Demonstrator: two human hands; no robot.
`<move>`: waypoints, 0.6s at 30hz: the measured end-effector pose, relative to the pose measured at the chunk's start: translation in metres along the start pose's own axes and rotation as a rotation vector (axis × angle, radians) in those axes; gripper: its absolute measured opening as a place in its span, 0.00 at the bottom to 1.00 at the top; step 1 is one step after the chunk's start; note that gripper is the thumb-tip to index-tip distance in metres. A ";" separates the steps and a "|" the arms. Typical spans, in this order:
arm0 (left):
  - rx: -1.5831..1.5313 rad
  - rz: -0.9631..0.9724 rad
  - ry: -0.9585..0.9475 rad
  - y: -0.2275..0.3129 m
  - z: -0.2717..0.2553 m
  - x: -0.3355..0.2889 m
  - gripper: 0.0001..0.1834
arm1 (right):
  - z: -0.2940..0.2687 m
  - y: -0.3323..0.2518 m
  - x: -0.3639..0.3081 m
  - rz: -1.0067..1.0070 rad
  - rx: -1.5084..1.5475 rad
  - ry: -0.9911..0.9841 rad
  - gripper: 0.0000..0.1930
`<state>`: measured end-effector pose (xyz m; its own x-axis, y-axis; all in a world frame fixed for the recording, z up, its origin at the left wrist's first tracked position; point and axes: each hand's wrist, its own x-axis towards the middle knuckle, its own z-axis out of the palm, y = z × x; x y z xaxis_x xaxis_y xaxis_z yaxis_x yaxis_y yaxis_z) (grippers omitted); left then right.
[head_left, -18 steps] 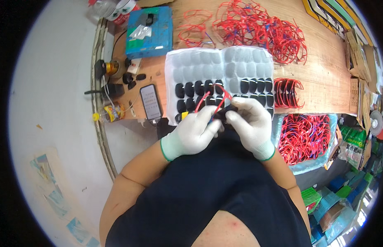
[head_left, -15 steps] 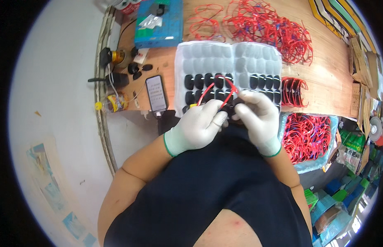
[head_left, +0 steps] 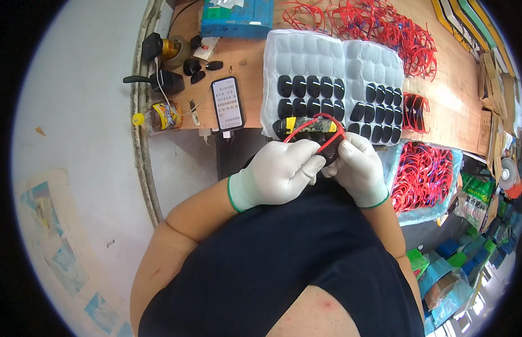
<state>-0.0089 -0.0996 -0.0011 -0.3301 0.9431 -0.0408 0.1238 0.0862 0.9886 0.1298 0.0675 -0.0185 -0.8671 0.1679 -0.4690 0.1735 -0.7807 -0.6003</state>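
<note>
Both gloved hands meet in front of my chest around a red glasses frame (head_left: 340, 132). My left hand (head_left: 283, 173) is closed on its left side, thumb and fingers pressed together. With thumb and fingertips, my right hand (head_left: 360, 172) grips the other side. A dark lens (head_left: 330, 151) shows between the hands at the frame; how far it sits in the rim I cannot make out. Just beyond them is a white moulded tray (head_left: 270, 59) with rows of black lenses (head_left: 313, 85). A black and yellow object (head_left: 292, 124) lies at its near edge, partly behind the frame.
Red frames are heaped (head_left: 384, 33) at the back, with a stack of fitted glasses (head_left: 415, 112) right of the tray. A lined bin of red frames (head_left: 422, 182) stands lower right. To the left are a phone (head_left: 228, 104), a bottle (head_left: 161, 116) and a blue box (head_left: 238, 25).
The view has shifted, so the table things appear farther right and higher. Both hands still hold the red frame, which has turned and now lies flatter between them.
</note>
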 end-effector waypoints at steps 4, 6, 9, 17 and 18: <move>0.108 0.126 0.074 -0.006 0.005 -0.005 0.07 | -0.002 0.007 -0.008 -0.001 0.037 -0.018 0.11; 0.034 0.052 0.036 0.000 0.001 -0.004 0.08 | 0.007 0.009 -0.012 -0.043 0.076 -0.015 0.11; -0.124 -0.075 -0.016 0.011 0.001 0.005 0.09 | 0.005 0.010 -0.016 -0.084 0.145 -0.045 0.08; -0.094 -0.283 -0.182 0.053 0.010 0.021 0.17 | -0.007 -0.028 -0.034 -0.079 -0.319 -0.004 0.07; -0.051 -0.329 -0.197 0.063 0.012 0.026 0.18 | -0.012 -0.031 -0.034 -0.091 -0.312 -0.030 0.07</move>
<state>0.0012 -0.0655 0.0582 -0.1574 0.9119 -0.3789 -0.0067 0.3827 0.9238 0.1594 0.0928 0.0085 -0.8981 0.2075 -0.3877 0.2251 -0.5406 -0.8106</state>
